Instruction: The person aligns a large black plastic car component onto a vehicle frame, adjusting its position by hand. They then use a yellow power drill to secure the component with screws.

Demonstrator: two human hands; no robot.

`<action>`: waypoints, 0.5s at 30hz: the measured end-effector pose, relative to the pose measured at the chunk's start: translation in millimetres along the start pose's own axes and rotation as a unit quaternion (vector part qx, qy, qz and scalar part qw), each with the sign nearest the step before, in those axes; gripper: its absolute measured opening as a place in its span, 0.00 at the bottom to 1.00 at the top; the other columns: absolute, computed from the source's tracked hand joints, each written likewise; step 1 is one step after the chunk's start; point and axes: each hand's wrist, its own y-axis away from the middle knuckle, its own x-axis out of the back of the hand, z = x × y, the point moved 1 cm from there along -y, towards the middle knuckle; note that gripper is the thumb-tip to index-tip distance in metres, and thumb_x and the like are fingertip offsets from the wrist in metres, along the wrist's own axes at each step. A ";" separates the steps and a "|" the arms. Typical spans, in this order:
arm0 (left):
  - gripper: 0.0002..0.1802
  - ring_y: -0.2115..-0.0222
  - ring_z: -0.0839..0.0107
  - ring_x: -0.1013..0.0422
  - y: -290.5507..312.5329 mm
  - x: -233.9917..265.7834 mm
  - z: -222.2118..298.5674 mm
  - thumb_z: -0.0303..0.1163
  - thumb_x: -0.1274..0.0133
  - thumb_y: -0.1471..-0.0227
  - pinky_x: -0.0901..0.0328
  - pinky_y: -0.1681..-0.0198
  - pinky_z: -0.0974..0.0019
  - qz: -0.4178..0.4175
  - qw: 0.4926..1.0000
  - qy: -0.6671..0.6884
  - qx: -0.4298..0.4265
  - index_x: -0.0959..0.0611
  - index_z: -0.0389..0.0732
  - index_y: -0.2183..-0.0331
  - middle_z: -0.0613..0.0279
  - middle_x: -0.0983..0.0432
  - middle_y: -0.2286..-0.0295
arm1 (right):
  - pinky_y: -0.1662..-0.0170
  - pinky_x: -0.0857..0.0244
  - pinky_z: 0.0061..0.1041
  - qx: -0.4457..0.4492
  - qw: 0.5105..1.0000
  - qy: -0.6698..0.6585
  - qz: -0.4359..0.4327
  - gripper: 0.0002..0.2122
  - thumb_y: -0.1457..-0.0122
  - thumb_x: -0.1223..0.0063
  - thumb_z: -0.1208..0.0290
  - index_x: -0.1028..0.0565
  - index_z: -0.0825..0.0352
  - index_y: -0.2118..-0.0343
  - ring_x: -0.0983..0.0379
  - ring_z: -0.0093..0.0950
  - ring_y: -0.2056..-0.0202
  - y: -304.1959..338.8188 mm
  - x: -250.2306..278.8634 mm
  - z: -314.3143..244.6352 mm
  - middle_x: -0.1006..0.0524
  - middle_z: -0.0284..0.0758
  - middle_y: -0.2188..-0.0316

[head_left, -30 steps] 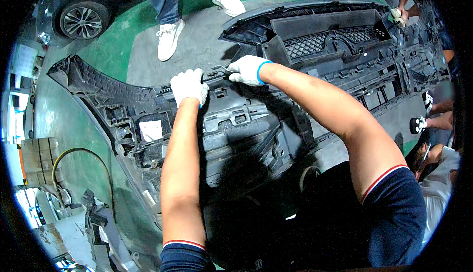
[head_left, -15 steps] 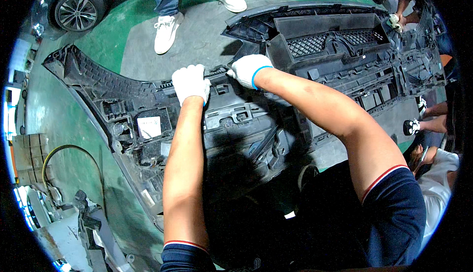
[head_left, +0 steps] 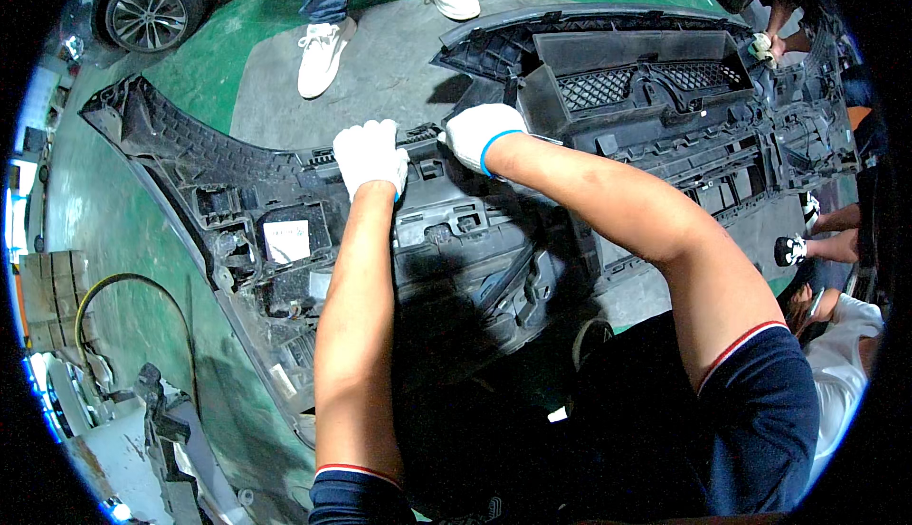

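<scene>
A large black car bumper [head_left: 252,159] lies with its ribbed inner side up in front of me. My left hand [head_left: 372,156], in a white glove, is closed over its far edge, fingers curled around the rim. Close by on the right, my right hand [head_left: 483,135], in a white glove with a blue cuff, is closed in a fist against the same edge. A thin light strip shows beside its wrist; what the fingers hold is hidden. A white label [head_left: 287,241] sits on the bumper's left part.
Another black bumper with a mesh grille [head_left: 594,91] lies to the right, where another person's gloved hand [head_left: 763,48] is at work. A person in white shoes [head_left: 325,57] stands beyond my bumper. A yellowish hose [head_left: 122,278] and scrap parts [head_left: 157,439] lie at left.
Both hands keep their places on the bumper edge, with only a slight shift of my right hand. The whole view has moved a little.
</scene>
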 end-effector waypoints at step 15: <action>0.14 0.56 0.60 0.21 -5.2 -8.3 1.2 0.43 0.36 0.49 0.31 0.51 0.53 -0.004 1.000 0.001 0.007 0.13 0.53 0.59 0.61 0.16 0.61 | 0.48 0.25 0.43 -0.010 0.996 -0.034 -0.078 0.17 0.36 0.52 0.62 0.15 0.62 0.52 0.18 0.45 0.49 -19.1 12.5 -8.3 0.16 0.44 0.50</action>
